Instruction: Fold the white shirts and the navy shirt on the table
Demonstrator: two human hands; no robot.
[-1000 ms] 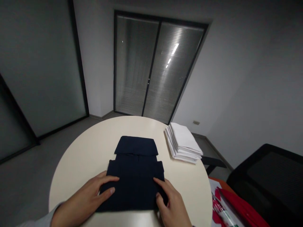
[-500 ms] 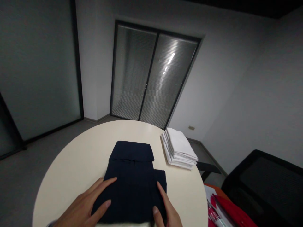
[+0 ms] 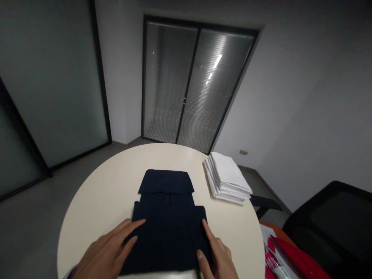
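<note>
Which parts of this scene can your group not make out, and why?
Head view:
- Underside of the navy cloth: it lies face down on the table.
- Left wrist: cut off by the bottom edge, like the left hand's forearm.
- Right hand's wrist: below the bottom edge.
- Beyond the blinds: slats and reflections.

1 head-worn camera, facing forward-down

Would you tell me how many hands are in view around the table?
2. The left hand is at the left side of the dark blue cloth; the right hand is at its right side. Both are partly cut off by the picture's bottom edge.
</note>
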